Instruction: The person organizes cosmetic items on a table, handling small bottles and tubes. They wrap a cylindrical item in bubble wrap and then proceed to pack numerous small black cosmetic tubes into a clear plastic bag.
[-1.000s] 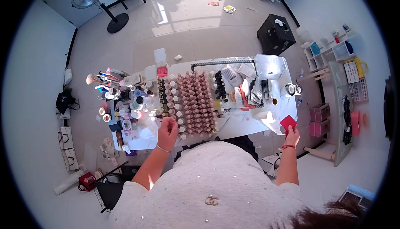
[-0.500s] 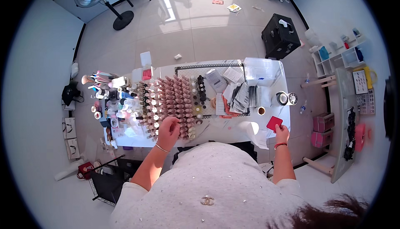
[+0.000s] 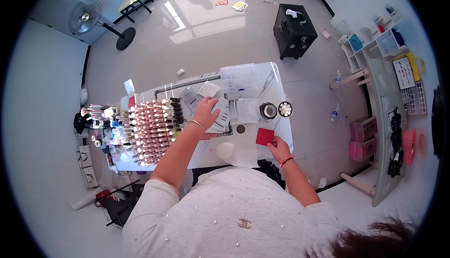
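Observation:
Between the fingertips of my right hand [image 3: 280, 150] is a flat red square [image 3: 265, 136] with rounded corners, held above the front right of the white table. My left hand [image 3: 205, 113] reaches over a pile of flat grey-white packets [image 3: 218, 116], fingers apart and partly covering them; whether it touches the packets I cannot tell. Left of that arm stand dense rows of pinkish nail polish bottles [image 3: 151, 129]. A small dark round pot [image 3: 241, 129] sits between the packets and the red square.
A clear plastic box [image 3: 239, 77] stands at the table's far side. Two round items, a dark-rimmed jar [image 3: 268, 111] and a patterned disc [image 3: 285, 109], lie near the right edge. Brushes [image 3: 98, 111] and bottles crowd the left end. A black case [image 3: 294, 30] stands on the floor beyond.
My left hand has moved right, from over the polish bottles to the packets, and its fingers have spread. My right hand keeps hold of the red square. The view has shifted rightward.

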`<control>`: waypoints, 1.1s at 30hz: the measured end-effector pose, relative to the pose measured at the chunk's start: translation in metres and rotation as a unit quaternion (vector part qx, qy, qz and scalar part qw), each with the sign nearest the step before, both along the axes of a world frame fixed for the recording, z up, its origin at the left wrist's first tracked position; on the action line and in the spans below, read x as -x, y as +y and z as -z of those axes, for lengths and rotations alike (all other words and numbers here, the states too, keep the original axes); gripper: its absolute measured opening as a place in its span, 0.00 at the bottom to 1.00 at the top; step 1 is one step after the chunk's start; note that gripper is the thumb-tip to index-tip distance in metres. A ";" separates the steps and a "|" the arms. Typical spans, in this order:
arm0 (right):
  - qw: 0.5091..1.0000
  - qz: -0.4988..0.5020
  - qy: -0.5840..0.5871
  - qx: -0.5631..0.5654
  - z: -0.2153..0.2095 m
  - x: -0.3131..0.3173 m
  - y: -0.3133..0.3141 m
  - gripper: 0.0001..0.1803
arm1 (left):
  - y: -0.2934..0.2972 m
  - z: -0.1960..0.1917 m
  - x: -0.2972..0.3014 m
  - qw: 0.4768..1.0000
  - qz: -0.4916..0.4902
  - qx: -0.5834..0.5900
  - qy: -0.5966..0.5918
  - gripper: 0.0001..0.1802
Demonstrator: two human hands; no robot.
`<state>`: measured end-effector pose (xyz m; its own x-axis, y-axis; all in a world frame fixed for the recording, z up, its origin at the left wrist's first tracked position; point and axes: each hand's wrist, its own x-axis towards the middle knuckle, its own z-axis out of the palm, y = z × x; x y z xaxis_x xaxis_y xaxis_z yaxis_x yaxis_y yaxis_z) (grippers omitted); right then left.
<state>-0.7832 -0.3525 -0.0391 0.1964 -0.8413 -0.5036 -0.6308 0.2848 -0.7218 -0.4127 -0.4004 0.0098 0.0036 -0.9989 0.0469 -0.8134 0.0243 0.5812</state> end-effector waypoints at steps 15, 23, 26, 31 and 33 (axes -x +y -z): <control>0.948 -0.031 -0.291 -0.123 0.020 0.050 0.016 0.34 | 0.019 -0.047 0.090 0.995 0.072 -0.061 0.012 0.17; 0.972 -0.069 -0.190 -0.120 -0.011 0.069 0.002 0.31 | 0.069 -0.063 0.118 0.989 0.067 -0.126 -0.039 0.20; 0.985 -0.058 -0.142 -0.083 -0.012 0.075 -0.009 0.29 | 0.085 -0.056 0.121 0.984 0.049 -0.131 -0.107 0.24; 0.995 -0.005 -0.088 0.041 -0.024 0.071 -0.048 0.26 | 0.103 -0.053 0.117 0.980 0.057 -0.127 -0.142 0.29; 0.989 0.020 -0.071 0.126 -0.038 0.061 -0.064 0.29 | 0.109 -0.052 0.112 0.983 0.060 -0.123 -0.123 0.30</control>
<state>-0.8442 -0.4163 -0.0014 0.2146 -0.9451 -0.2465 -0.5092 0.1071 -0.8539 -0.5249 -0.2917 0.0615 -0.0953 -0.9728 -0.2110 -0.9302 0.0116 0.3669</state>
